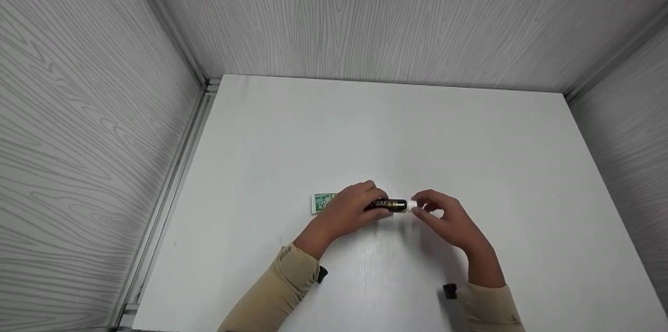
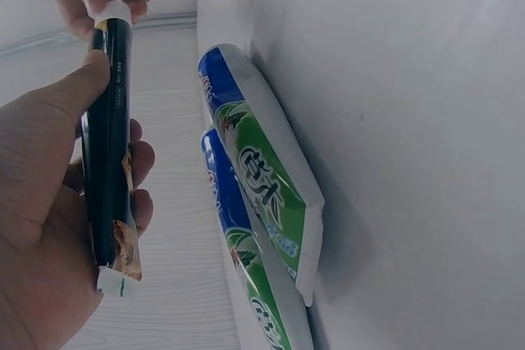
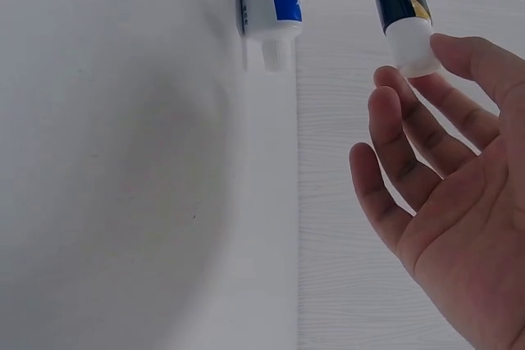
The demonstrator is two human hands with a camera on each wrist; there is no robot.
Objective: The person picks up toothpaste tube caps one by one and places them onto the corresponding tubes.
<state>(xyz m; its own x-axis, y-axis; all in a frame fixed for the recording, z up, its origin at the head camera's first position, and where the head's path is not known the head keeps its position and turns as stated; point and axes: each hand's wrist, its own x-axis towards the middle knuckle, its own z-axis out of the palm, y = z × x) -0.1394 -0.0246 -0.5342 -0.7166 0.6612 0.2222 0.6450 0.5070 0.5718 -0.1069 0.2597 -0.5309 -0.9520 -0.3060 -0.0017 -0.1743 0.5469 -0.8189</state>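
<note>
My left hand (image 1: pixel 348 209) grips a dark toothpaste tube (image 2: pixel 108 145) with gold print, its fingers behind the tube and the thumb along its side. At the tube's right end sits a white cap (image 3: pixel 412 45), pinched between the thumb and fingertips of my right hand (image 1: pixel 446 218). The other fingers of that hand spread loosely in the right wrist view. Two green, blue and white toothpaste tubes lie side by side on the table, a nearer tube (image 2: pixel 254 153) and another tube (image 2: pixel 246 260). In the head view my left hand partly hides their green ends (image 1: pixel 323 201).
The white table (image 1: pixel 292 128) stretches out on every side of the hands. Grey wood-grain panels stand along its back (image 1: pixel 365 19) and at both sides. A metal frame rail (image 1: pixel 172 180) runs along the left edge.
</note>
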